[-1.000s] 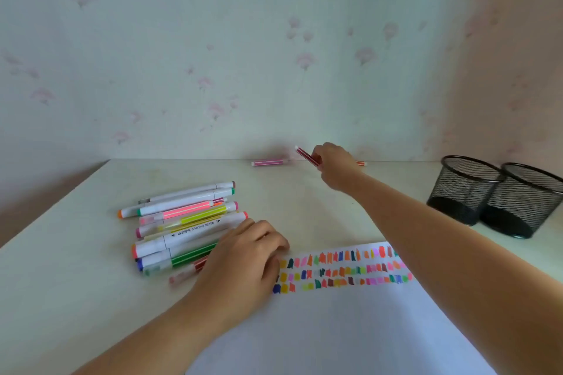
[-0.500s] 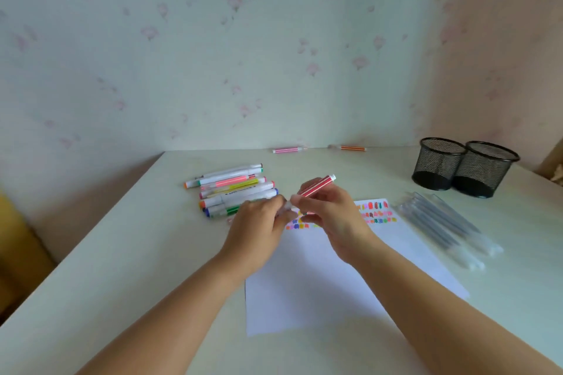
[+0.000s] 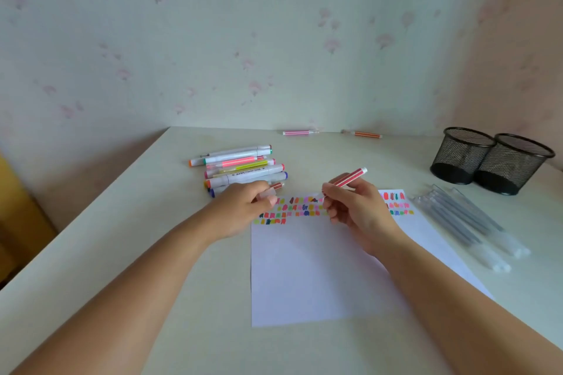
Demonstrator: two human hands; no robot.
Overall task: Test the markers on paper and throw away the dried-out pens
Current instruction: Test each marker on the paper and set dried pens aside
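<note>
The red-striped marker [image 3: 350, 177] is pinched in the right hand [image 3: 358, 210], thumb and fingers curled round its lower part. Its butt end tilts up and away, and its tip points down at the top of the paper [image 3: 304, 271], among the colour swatches [image 3: 292, 211]. The fingers hide the tip, so I cannot tell whether it touches the sheet.

The left hand [image 3: 240, 208] pinches a small pale piece [image 3: 269, 192], probably the cap, at the sheet's top-left corner, just beside the pile of markers [image 3: 240, 166].

The main risk is a false reading. A stroke laid over the crowded swatches could hide a faint line, and a dry marker might pass as good. With only the left hand's edge near the sheet, a firm stroke may also drag the paper. The cap could slip into the pile and get lost, or go back on the wrong marker. A careless forearm might also roll the clear pens [image 3: 466, 222] toward the table [image 3: 91, 253] edge.
</note>
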